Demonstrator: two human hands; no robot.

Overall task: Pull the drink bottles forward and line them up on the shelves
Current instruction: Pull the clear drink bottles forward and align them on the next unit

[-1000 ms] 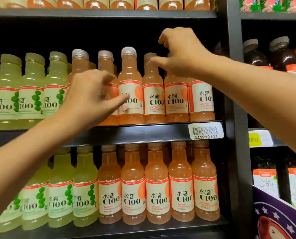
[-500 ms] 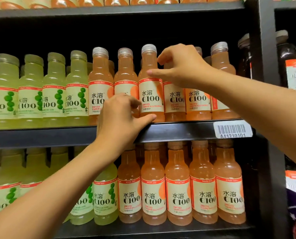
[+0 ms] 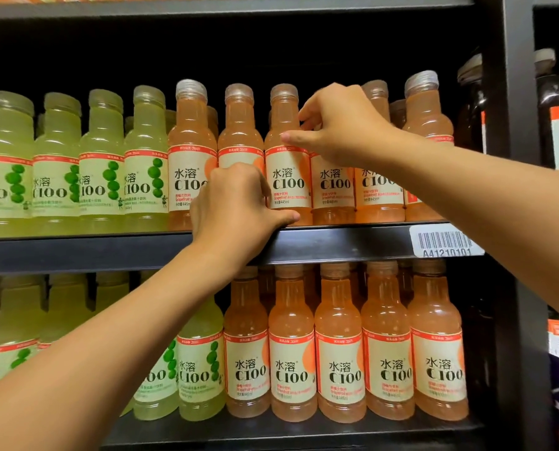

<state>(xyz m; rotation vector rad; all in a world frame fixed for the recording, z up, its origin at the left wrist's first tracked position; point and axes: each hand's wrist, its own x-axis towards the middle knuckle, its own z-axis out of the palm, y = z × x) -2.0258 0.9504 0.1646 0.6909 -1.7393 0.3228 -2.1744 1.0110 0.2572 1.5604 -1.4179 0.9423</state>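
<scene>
A dark store shelf [image 3: 336, 244] carries a front row of drink bottles, pale green ones [image 3: 100, 164] to the left and orange ones [image 3: 380, 164] to the right, with a matching row on the shelf below [image 3: 288, 431]. A person works the orange section of the upper row with both hands. The left hand [image 3: 236, 206] wraps around the lower body of the second orange bottle [image 3: 240, 125], its thumb lying along the shelf edge. The right hand [image 3: 340, 125] curls over the neck of the fourth orange bottle [image 3: 332, 187], fingers closed around it, thumb reaching across to the third bottle [image 3: 286, 177]. The step in hand appears to be drawing these two bottles to the front edge. The next move likely calls for a steady pull until each base meets the lip beside the barcode tag [image 3: 444, 240], labels facing out, without tipping the neighbours.
</scene>
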